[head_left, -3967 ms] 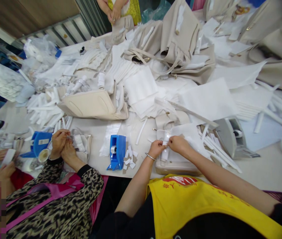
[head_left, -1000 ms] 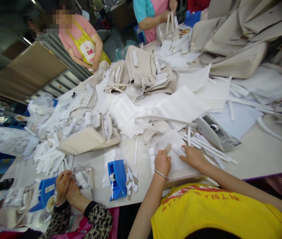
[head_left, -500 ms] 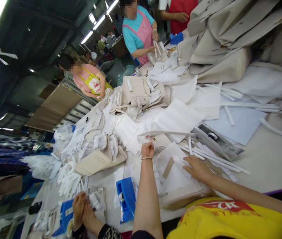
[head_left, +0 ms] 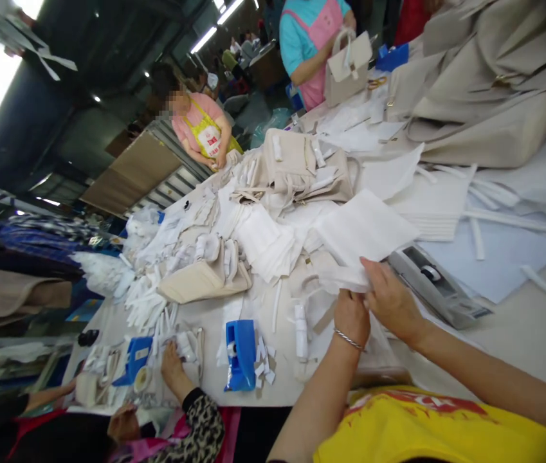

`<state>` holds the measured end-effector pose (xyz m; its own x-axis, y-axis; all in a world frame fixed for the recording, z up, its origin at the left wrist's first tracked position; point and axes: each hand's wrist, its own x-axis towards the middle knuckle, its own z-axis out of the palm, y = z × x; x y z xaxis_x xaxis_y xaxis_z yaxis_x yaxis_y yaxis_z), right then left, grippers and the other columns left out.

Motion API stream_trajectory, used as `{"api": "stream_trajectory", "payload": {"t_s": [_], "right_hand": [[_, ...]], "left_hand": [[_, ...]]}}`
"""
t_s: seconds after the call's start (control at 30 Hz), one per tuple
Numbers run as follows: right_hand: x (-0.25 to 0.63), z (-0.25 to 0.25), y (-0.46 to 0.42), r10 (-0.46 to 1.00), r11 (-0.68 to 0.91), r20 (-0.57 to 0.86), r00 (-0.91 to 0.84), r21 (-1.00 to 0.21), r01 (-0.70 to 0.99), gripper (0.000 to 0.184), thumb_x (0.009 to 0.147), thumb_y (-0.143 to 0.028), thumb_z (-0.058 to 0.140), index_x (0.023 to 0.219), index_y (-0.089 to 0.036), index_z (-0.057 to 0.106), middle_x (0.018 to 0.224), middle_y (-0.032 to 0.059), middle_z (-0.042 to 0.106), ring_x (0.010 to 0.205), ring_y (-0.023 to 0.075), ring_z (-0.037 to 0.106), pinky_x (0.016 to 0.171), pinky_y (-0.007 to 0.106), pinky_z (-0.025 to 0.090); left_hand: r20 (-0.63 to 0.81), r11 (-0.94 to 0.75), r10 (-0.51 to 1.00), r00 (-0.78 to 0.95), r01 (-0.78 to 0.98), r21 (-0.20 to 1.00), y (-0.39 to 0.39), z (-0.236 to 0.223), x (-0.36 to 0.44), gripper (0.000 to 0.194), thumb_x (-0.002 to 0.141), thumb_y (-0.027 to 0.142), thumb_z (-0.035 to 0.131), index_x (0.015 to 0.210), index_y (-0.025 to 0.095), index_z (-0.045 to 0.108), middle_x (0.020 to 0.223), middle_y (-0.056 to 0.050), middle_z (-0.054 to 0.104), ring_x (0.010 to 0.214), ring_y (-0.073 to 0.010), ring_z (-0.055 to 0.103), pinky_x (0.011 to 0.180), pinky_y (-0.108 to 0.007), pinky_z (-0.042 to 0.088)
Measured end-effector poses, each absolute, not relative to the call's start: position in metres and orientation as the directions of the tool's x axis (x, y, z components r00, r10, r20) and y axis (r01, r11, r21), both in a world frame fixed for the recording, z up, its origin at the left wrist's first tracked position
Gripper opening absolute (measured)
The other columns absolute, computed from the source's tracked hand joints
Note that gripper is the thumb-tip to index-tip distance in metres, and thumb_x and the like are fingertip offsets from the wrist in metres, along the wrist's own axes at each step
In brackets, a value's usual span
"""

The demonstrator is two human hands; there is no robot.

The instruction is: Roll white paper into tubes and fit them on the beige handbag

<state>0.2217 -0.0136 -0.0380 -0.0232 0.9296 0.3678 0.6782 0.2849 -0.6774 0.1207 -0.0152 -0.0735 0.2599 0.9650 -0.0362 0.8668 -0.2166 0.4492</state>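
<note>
My left hand (head_left: 352, 318), with a twisted bracelet at its wrist, is closed close against my right hand (head_left: 392, 301). The fingers of both hands are pinched on a white strip of thin wrapping sheet (head_left: 343, 280). A beige strap (head_left: 309, 281) curves out just left of the strip; whether the strip is around it I cannot tell. Below my hands lies a beige handbag (head_left: 381, 378), partly covered by white sheet and by my forearms. A white-wrapped handle piece (head_left: 300, 331) stands left of my left wrist.
A grey tape dispenser (head_left: 439, 283) sits right of my hands, a blue one (head_left: 240, 354) to the left beside paper scraps (head_left: 263, 363). White sheets (head_left: 366, 225) and beige bags (head_left: 205, 276) crowd the table. A co-worker's hand (head_left: 173, 366) works at lower left; others stand across.
My right hand has moved from the bag up to my left hand, and both now grip the white strip. The long strap held up by my left hand has dropped lower. The view has shifted.
</note>
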Motion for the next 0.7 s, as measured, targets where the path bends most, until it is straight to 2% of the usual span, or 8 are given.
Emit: {"api": "stream_trajectory", "payload": {"t_s": [0.07, 0.13, 0.23, 0.3, 0.37, 0.5, 0.6, 0.7], "right_hand": [[0.233, -0.037, -0.008, 0.933, 0.251, 0.359, -0.007, -0.638, 0.728, 0.052, 0.069, -0.007, 0.035, 0.121, -0.012, 0.038, 0.114, 0.0133, 0.048, 0.107, 0.0257, 0.044, 0.091, 0.042, 0.039], [0.244, -0.036, -0.005, 0.951, 0.232, 0.309, -0.001, -0.713, 0.661, 0.048, 0.067, -0.006, 0.036, 0.113, -0.016, 0.048, 0.111, 0.0096, 0.052, 0.105, 0.0243, 0.046, 0.093, 0.043, 0.037], [0.254, -0.034, -0.007, 0.992, 0.129, 0.125, -0.031, -0.954, 0.27, 0.039, 0.072, -0.014, 0.04, 0.107, -0.024, 0.052, 0.109, 0.0038, 0.056, 0.102, 0.0209, 0.05, 0.093, 0.041, 0.037], [0.256, -0.029, -0.012, 0.98, 0.013, 0.018, -0.2, -1.0, -0.025, 0.032, 0.074, -0.022, 0.045, 0.105, -0.026, 0.055, 0.112, 0.0034, 0.055, 0.106, 0.0212, 0.048, 0.093, 0.04, 0.038], [0.254, -0.022, -0.019, 0.897, -0.029, 0.043, -0.441, -0.987, -0.156, 0.026, 0.075, -0.027, 0.049, 0.099, -0.027, 0.059, 0.11, 0.0046, 0.056, 0.113, 0.0226, 0.04, 0.095, 0.04, 0.034], [0.244, -0.006, -0.037, 0.682, 0.077, 0.065, -0.728, -0.997, -0.017, 0.026, 0.075, -0.032, 0.052, 0.098, -0.027, 0.061, 0.104, 0.0071, 0.06, 0.12, 0.0236, 0.029, 0.097, 0.045, 0.026], [0.234, 0.002, -0.056, 0.836, 0.106, 0.017, -0.549, -0.986, 0.13, 0.036, 0.069, -0.034, 0.059, 0.105, -0.028, 0.057, 0.127, 0.0051, 0.041, 0.124, 0.0254, 0.02, 0.101, 0.046, 0.019], [0.222, 0.0, -0.076, 0.945, -0.082, -0.09, -0.315, -0.996, 0.037, 0.06, 0.066, -0.038, 0.06, 0.122, -0.032, 0.038, 0.136, 0.004, 0.026, 0.123, 0.026, 0.021, 0.101, 0.046, 0.02]], "left_hand": [[-0.051, -0.211, 0.963, 0.263, 0.862, 0.461, -0.018, -0.069, 0.115, 0.028, 0.077, 0.021, 0.044, 0.104, 0.012, 0.045, 0.107, -0.015, 0.049, 0.092, -0.0199, 0.051, 0.078, -0.037, 0.044], [-0.018, -0.221, 0.966, 0.256, 0.863, 0.454, -0.022, -0.067, 0.106, 0.035, 0.075, 0.017, 0.044, 0.11, 0.012, 0.04, 0.108, -0.015, 0.046, 0.094, -0.0204, 0.049, 0.078, -0.035, 0.044], [0.039, -0.263, 0.961, 0.272, 0.871, 0.414, -0.024, -0.067, 0.088, 0.041, 0.074, 0.016, 0.045, 0.114, 0.015, 0.036, 0.107, -0.011, 0.047, 0.095, -0.02, 0.047, 0.078, -0.033, 0.045], [0.056, -0.275, 0.96, 0.275, 0.878, 0.391, -0.022, -0.069, 0.077, 0.034, 0.074, 0.017, 0.045, 0.108, 0.018, 0.041, 0.101, -0.008, 0.049, 0.091, -0.0184, 0.048, 0.076, -0.03, 0.045], [0.065, -0.311, 0.949, 0.309, 0.879, 0.36, -0.016, -0.073, 0.065, 0.026, 0.077, 0.017, 0.042, 0.102, 0.019, 0.046, 0.095, -0.006, 0.051, 0.087, -0.0168, 0.049, 0.074, -0.029, 0.045], [0.103, -0.437, 0.899, 0.426, 0.853, 0.286, -0.001, -0.085, 0.046, 0.019, 0.081, 0.022, 0.037, 0.091, 0.018, 0.052, 0.087, -0.005, 0.054, 0.078, -0.0153, 0.051, 0.066, -0.026, 0.044], [0.146, -0.44, 0.898, 0.415, 0.851, 0.287, 0.008, -0.098, 0.038, 0.017, 0.079, 0.021, 0.038, 0.082, 0.015, 0.054, 0.082, -0.007, 0.055, 0.072, -0.0147, 0.051, 0.062, -0.025, 0.044], [0.222, -0.383, 0.92, 0.322, 0.857, 0.344, 0.017, -0.111, 0.033, 0.017, 0.078, 0.017, 0.038, 0.079, 0.013, 0.055, 0.078, -0.007, 0.057, 0.071, -0.0156, 0.052, 0.063, -0.026, 0.044]]}}
